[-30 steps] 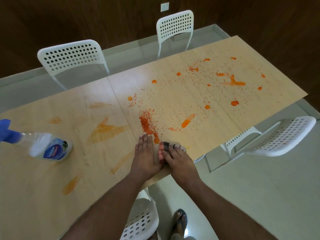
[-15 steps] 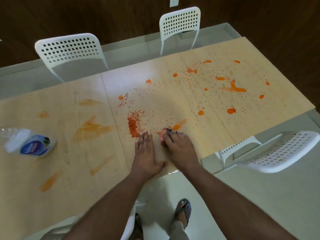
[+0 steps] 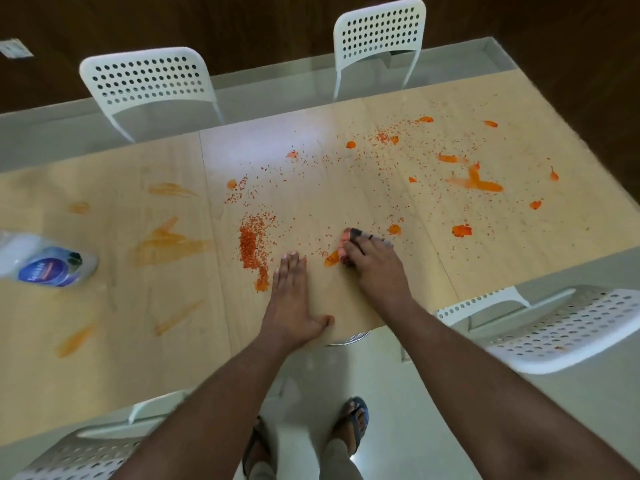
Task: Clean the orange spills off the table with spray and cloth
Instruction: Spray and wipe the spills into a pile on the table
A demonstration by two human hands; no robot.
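Observation:
My right hand (image 3: 372, 266) presses a small pink and dark cloth (image 3: 348, 239) onto the light wooden table (image 3: 346, 188), on an orange smear (image 3: 331, 259). My left hand (image 3: 292, 299) lies flat on the table near its front edge, fingers together, holding nothing. A pile of orange grains (image 3: 251, 245) sits just left of its fingertips. Orange blobs (image 3: 462, 230) and streaks (image 3: 476, 181) spread over the right half. Pale smeared orange marks (image 3: 166, 242) cover the left half. The spray bottle (image 3: 48, 266) lies on its side at the far left.
Two white perforated chairs (image 3: 149, 81) (image 3: 379, 29) stand across the table. A third chair (image 3: 554, 327) is at my right and another chair (image 3: 79, 452) at lower left. My sandalled feet (image 3: 349, 424) are on the pale floor below the table edge.
My right hand has pushed the cloth away from the table's front edge, further onto the table. My left hand stayed flat beside it. The view has shifted right, so the bottle sits nearer the left edge.

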